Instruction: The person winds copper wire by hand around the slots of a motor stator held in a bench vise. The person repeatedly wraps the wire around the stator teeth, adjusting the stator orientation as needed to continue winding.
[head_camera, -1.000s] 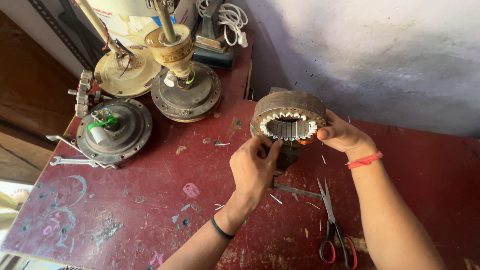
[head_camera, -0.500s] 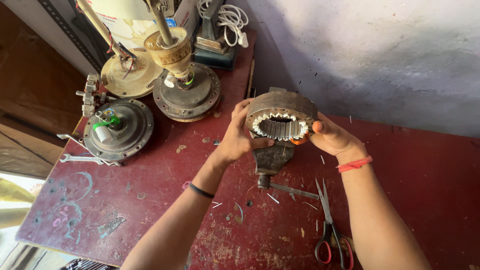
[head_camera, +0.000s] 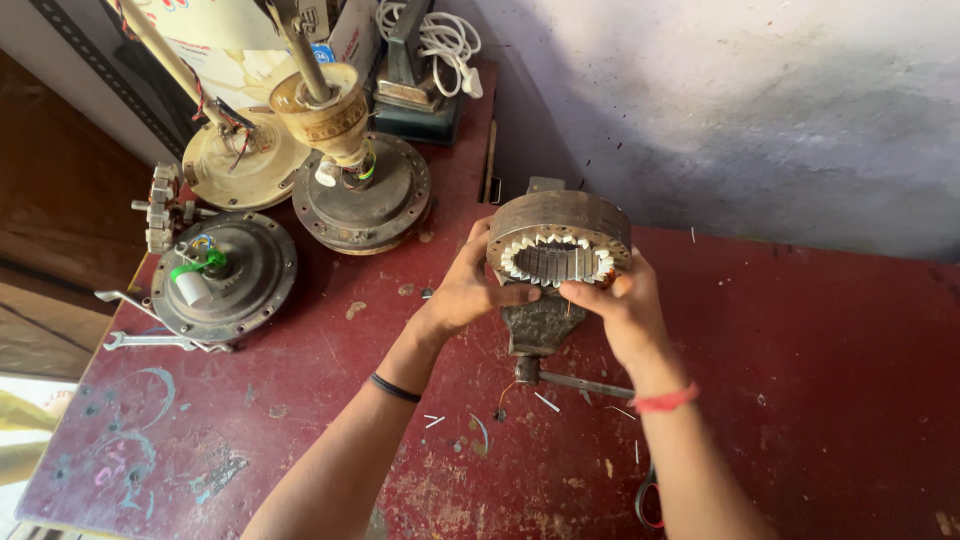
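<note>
A round rusty motor stator ring (head_camera: 560, 218), with white slot liners around its toothed inner bore, sits tilted above a small dark bench vise (head_camera: 538, 322). My left hand (head_camera: 465, 290) grips the ring's left side, thumb on its front rim. My right hand (head_camera: 618, 305) holds the lower right rim, fingers reaching to the slot teeth. A black band circles my left wrist, a red one my right.
Three ceiling fan motor housings (head_camera: 362, 195) (head_camera: 222, 275) (head_camera: 238, 160) stand at the left on the red worktable (head_camera: 820, 390). A spanner (head_camera: 150, 342) lies beside them. Scissors (head_camera: 648, 497) lie by my right forearm. A white cable coil (head_camera: 440, 40) rests at the back, near the grey wall.
My left hand moved from in front of the ring up to grip its left side. The right hand slid round to the lower right rim. The view came closer.
</note>
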